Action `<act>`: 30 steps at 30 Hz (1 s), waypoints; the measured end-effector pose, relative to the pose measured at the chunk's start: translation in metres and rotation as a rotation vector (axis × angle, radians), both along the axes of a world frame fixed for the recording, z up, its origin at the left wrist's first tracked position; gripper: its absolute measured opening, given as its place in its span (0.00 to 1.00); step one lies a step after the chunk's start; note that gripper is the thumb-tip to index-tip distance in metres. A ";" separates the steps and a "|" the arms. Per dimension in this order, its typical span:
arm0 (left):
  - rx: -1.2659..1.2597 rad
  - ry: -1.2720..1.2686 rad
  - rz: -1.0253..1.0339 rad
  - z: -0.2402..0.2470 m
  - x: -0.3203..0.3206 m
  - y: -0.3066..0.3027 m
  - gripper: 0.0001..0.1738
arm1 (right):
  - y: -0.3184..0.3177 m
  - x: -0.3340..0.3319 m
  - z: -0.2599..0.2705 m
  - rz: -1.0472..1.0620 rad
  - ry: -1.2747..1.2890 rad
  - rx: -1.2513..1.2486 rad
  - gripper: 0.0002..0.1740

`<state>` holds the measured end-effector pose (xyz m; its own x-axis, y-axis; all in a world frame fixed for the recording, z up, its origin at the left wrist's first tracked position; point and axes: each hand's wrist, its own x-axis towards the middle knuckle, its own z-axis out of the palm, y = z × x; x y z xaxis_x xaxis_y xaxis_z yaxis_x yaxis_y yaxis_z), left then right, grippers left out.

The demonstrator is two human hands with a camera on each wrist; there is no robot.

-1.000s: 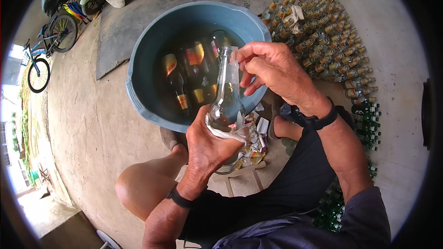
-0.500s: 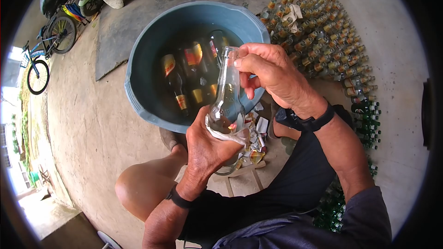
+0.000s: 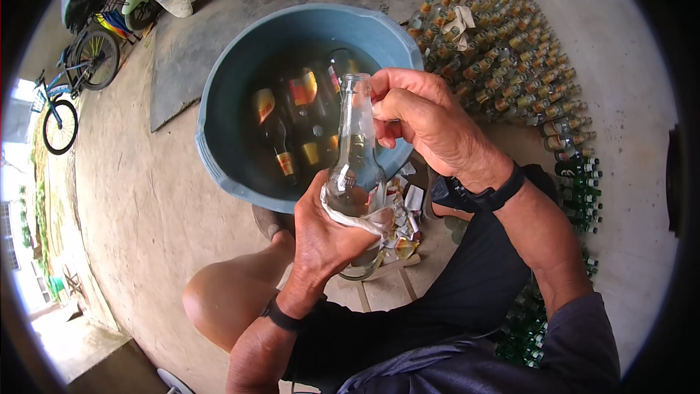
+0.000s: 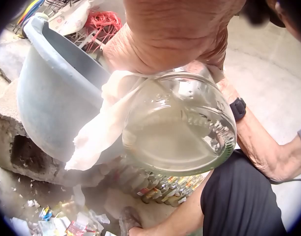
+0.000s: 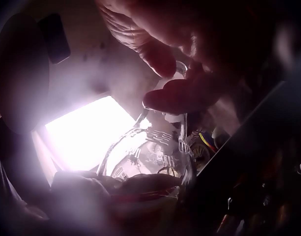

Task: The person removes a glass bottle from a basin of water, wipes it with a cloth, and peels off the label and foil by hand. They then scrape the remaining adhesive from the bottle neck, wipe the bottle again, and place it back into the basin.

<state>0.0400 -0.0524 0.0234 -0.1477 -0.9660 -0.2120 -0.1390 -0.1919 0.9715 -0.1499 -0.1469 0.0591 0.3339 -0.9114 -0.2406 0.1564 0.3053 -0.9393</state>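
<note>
Head view: the bottle (image 3: pixel 355 153) is clear glass, upright, and held over the near rim of the tub (image 3: pixel 219 124). My read on the left hand (image 3: pixel 328 237): its fingers are curled round the bottle's lower body, with a white rag (image 3: pixel 357 217) trapped between palm and glass. The right hand (image 3: pixel 423 113) has its fingers bent in, pinching the neck just under the mouth. Labelled soaking bottles (image 3: pixel 281 128) lie in the tub. Rows of bottles (image 3: pixel 510 66) lie on the floor to the right.

Left wrist view: the bottle's round base fills the frame. The rag hangs off its side, with the tub wall behind it.

Right wrist view: dark and blurry. I can make out fingertips (image 5: pixel 172 96) at the neck and the glass body below them, but nothing finer.

Handling, as I judge it: the bottle looks empty, so it is light. It is rigid and breakable, and probably wet and slick. The best hold is round the wide body through the rag for friction. A second pinch on the neck below the lip would steady it.
</note>
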 end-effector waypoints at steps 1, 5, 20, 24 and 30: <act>0.000 -0.011 -0.009 0.000 0.000 0.000 0.27 | 0.000 0.001 0.000 -0.011 -0.005 -0.001 0.12; 0.025 0.022 -0.004 0.001 0.001 -0.001 0.28 | 0.001 0.006 -0.008 -0.029 -0.091 0.040 0.16; -0.020 -0.016 -0.030 -0.002 0.001 0.000 0.29 | 0.007 0.011 -0.016 0.062 -0.429 0.143 0.21; -0.007 -0.033 -0.049 0.000 0.002 -0.001 0.29 | 0.008 0.011 -0.013 0.059 -0.465 0.166 0.21; -0.032 -0.047 -0.061 0.001 0.001 0.000 0.29 | 0.007 0.012 -0.009 0.045 -0.446 0.194 0.21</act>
<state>0.0411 -0.0528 0.0242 -0.1967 -0.9619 -0.1896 -0.1949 -0.1512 0.9691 -0.1382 -0.1398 0.0498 0.4810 -0.8461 -0.2295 0.5130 0.4839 -0.7090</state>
